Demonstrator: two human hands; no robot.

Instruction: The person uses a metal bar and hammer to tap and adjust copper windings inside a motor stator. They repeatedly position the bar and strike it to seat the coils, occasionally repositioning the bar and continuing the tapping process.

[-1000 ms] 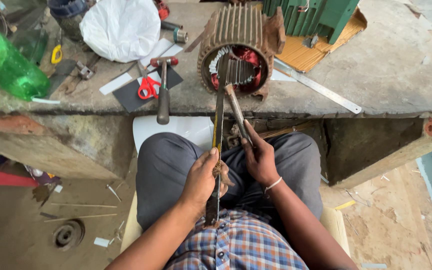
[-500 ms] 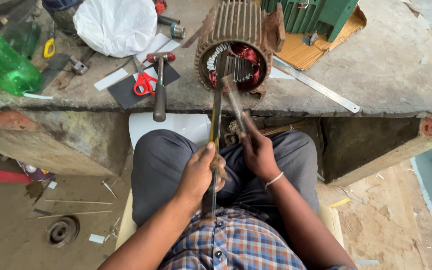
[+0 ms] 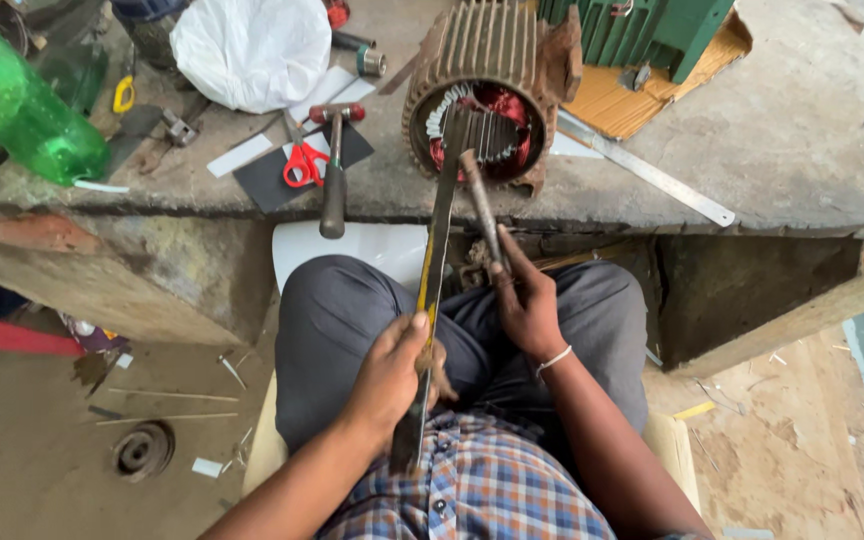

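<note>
Head view: left hand aims long blade into stator.

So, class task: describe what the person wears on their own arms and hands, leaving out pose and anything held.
Both forearms are bare, with no sleeves reaching them and no gloves on the left hand or right hand. The right wrist carries a thin white bangle. No rings can be made out. The only clothing near the arms is a blue, red and white checked shirt.

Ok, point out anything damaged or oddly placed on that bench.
The ribbed motor housing looks rusty, with a chipped lower rim. The hammer lies with its handle jutting past the bench edge. Nothing looks spilled.
</note>
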